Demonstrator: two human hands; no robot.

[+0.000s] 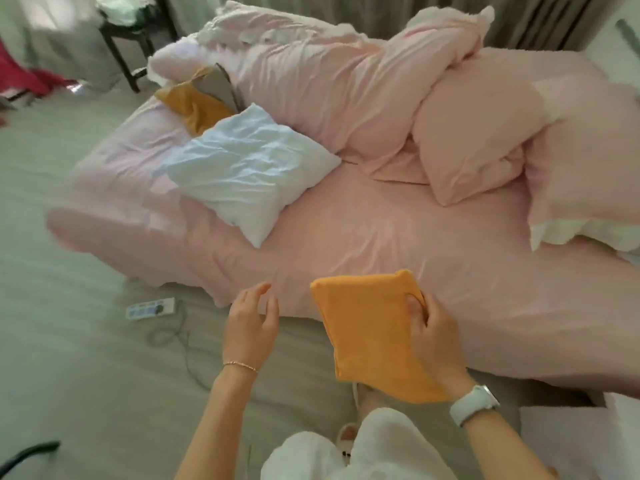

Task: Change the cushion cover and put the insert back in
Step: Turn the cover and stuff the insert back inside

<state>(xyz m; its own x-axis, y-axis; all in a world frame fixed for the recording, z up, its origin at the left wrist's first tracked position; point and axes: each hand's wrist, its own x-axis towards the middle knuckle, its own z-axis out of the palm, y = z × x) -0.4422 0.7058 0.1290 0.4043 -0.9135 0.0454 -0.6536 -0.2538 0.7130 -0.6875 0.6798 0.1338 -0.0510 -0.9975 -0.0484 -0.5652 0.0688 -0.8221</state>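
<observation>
Two covers show on the pink bed (398, 237): a mustard one (194, 105) crumpled at the far corner, likely the old one, near the bare white insert (249, 168). The fresh orange cover (374, 337), folded flat, hangs over the bed's near edge, pinched by the right hand (433, 334). The left hand (251, 320) hovers empty, fingers relaxed. Next comes unfolding it and finding the opening.

A: Folded orange cover (370, 337): its lower right corner is hidden behind the right hand (436, 337). Fingertips tucked in a fold, unseen.

B: Noted. Far pink pillow (588, 188) cut by the right edge. Dark table (128, 46) top left blurred; items on it unreadable.
</observation>
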